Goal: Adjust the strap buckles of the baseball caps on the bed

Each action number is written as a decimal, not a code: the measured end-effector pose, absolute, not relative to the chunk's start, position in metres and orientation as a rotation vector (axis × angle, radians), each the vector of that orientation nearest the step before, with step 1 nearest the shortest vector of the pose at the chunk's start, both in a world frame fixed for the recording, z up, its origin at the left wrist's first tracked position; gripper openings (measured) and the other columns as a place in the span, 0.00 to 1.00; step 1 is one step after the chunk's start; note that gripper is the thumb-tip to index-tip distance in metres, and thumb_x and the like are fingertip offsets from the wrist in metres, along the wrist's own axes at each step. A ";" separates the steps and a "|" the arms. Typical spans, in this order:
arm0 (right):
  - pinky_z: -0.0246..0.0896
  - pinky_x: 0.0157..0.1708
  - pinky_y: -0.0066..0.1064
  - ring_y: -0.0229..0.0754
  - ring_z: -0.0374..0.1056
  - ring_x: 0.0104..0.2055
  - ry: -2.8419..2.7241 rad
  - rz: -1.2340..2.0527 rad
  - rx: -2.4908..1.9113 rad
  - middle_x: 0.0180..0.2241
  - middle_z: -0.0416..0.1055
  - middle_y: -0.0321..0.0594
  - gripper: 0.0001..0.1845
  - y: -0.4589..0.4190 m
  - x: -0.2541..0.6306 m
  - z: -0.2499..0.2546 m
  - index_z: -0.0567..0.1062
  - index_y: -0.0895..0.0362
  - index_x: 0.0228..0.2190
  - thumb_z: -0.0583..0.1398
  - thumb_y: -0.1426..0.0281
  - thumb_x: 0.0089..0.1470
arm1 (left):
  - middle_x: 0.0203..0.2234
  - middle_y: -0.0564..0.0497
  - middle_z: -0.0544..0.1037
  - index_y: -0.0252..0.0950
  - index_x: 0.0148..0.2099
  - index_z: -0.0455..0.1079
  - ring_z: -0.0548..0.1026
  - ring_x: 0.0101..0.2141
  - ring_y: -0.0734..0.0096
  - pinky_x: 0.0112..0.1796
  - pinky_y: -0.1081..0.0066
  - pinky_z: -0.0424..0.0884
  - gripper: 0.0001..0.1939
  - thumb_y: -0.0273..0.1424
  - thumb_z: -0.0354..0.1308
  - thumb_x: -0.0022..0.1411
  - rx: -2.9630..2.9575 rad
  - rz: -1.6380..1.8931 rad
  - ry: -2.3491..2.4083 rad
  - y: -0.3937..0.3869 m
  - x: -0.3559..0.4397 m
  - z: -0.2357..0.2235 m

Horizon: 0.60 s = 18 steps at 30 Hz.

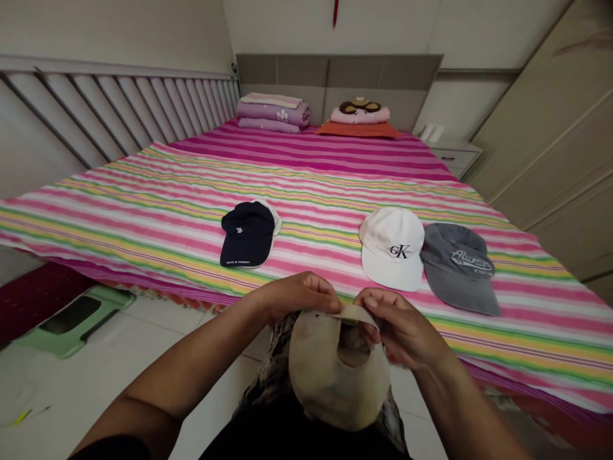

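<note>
A beige baseball cap (pixel 316 377) hangs in front of my lap, its back opening and strap turned up toward the bed. My left hand (pixel 306 297) pinches the strap end on the left side of the opening. On the other side, my right hand (pixel 395 322) grips the strap between thumb and fingers. Beyond my hands, a white cap (pixel 391 246) with black lettering lies on the bed, touching a grey cap (pixel 457 265) on its right. Farther left rests a navy cap (pixel 246 233), with something pale showing behind it.
The bed is covered by a striped sheet (pixel 158 204). Folded purple bedding (pixel 272 116) and a pink and orange pile (pixel 359 121) sit by the headboard (pixel 383 80). A green stool (pixel 81 319) stands on the floor at left; a nightstand (pixel 453 156) is at far right.
</note>
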State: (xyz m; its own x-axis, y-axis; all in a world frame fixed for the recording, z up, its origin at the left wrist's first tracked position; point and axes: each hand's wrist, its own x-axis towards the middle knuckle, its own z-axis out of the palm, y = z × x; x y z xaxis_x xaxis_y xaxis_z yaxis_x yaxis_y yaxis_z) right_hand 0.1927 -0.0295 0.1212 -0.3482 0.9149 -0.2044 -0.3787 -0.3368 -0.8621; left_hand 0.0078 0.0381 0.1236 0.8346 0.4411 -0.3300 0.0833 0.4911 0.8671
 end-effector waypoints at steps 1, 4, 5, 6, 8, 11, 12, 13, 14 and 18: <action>0.50 0.17 0.23 0.31 0.58 0.15 -0.924 1.838 -0.894 0.13 0.65 0.33 0.12 -0.028 0.194 0.119 0.72 0.61 0.25 0.61 0.63 0.45 | 0.17 0.55 0.70 0.29 0.29 0.71 0.66 0.16 0.82 0.20 0.79 0.61 0.11 0.33 0.63 0.46 1.050 0.219 0.564 0.039 0.007 0.124; 0.55 0.19 0.24 0.35 0.64 0.19 -0.975 1.913 -0.878 0.20 0.71 0.38 0.19 -0.025 0.202 0.106 0.74 0.61 0.32 0.62 0.58 0.44 | 0.16 0.55 0.71 0.29 0.28 0.70 0.67 0.17 0.82 0.21 0.79 0.62 0.12 0.31 0.66 0.42 0.999 0.302 0.545 0.041 0.004 0.124; 0.56 0.20 0.25 0.36 0.65 0.21 -1.001 1.949 -0.875 0.22 0.71 0.40 0.21 -0.025 0.205 0.100 0.74 0.62 0.33 0.62 0.57 0.43 | 0.16 0.54 0.71 0.28 0.28 0.70 0.67 0.17 0.82 0.20 0.80 0.61 0.13 0.31 0.66 0.41 0.979 0.340 0.544 0.041 0.002 0.123; 0.56 0.20 0.25 0.36 0.66 0.22 -1.026 1.989 -0.878 0.22 0.71 0.40 0.21 -0.026 0.208 0.095 0.74 0.63 0.32 0.63 0.57 0.42 | 0.16 0.55 0.71 0.28 0.28 0.70 0.66 0.16 0.82 0.19 0.80 0.61 0.13 0.31 0.66 0.40 0.966 0.366 0.544 0.042 0.001 0.123; 0.55 0.19 0.24 0.35 0.64 0.20 -1.051 2.048 -0.891 0.21 0.71 0.40 0.19 -0.027 0.214 0.086 0.75 0.63 0.27 0.65 0.59 0.39 | 0.16 0.54 0.71 0.28 0.28 0.70 0.66 0.15 0.82 0.18 0.80 0.60 0.13 0.31 0.67 0.40 0.963 0.399 0.545 0.042 -0.001 0.122; 0.54 0.20 0.23 0.33 0.63 0.20 -1.046 1.992 -0.857 0.19 0.70 0.38 0.15 -0.031 0.218 0.086 0.74 0.63 0.22 0.67 0.63 0.38 | 0.16 0.54 0.71 0.28 0.27 0.70 0.66 0.16 0.81 0.18 0.80 0.59 0.14 0.31 0.67 0.39 0.974 0.428 0.550 0.042 -0.002 0.125; 0.54 0.20 0.23 0.33 0.63 0.20 -1.031 1.946 -0.829 0.19 0.70 0.38 0.14 -0.032 0.218 0.090 0.74 0.62 0.22 0.66 0.63 0.39 | 0.16 0.54 0.71 0.28 0.27 0.70 0.66 0.16 0.81 0.19 0.80 0.59 0.13 0.31 0.67 0.39 0.978 0.444 0.553 0.043 -0.002 0.127; 0.54 0.20 0.23 0.33 0.63 0.20 -1.009 1.904 -0.796 0.19 0.69 0.38 0.14 -0.033 0.218 0.094 0.74 0.62 0.22 0.66 0.63 0.39 | 0.16 0.53 0.71 0.28 0.26 0.70 0.66 0.16 0.82 0.19 0.80 0.59 0.13 0.31 0.67 0.39 0.985 0.460 0.557 0.044 -0.003 0.130; 0.53 0.19 0.23 0.33 0.62 0.19 -0.985 1.869 -0.761 0.18 0.69 0.37 0.13 -0.034 0.217 0.100 0.74 0.61 0.22 0.66 0.63 0.40 | 0.16 0.53 0.71 0.28 0.26 0.70 0.66 0.16 0.82 0.19 0.80 0.59 0.13 0.31 0.66 0.40 0.992 0.475 0.556 0.045 -0.003 0.134; 0.49 0.16 0.23 0.32 0.58 0.17 -0.924 1.802 -0.576 0.15 0.64 0.34 0.12 -0.037 0.210 0.128 0.73 0.59 0.21 0.65 0.62 0.41 | 0.21 0.47 0.75 0.25 0.32 0.73 0.72 0.22 0.74 0.26 0.75 0.65 0.18 0.35 0.66 0.40 0.978 0.454 0.398 0.051 -0.008 0.148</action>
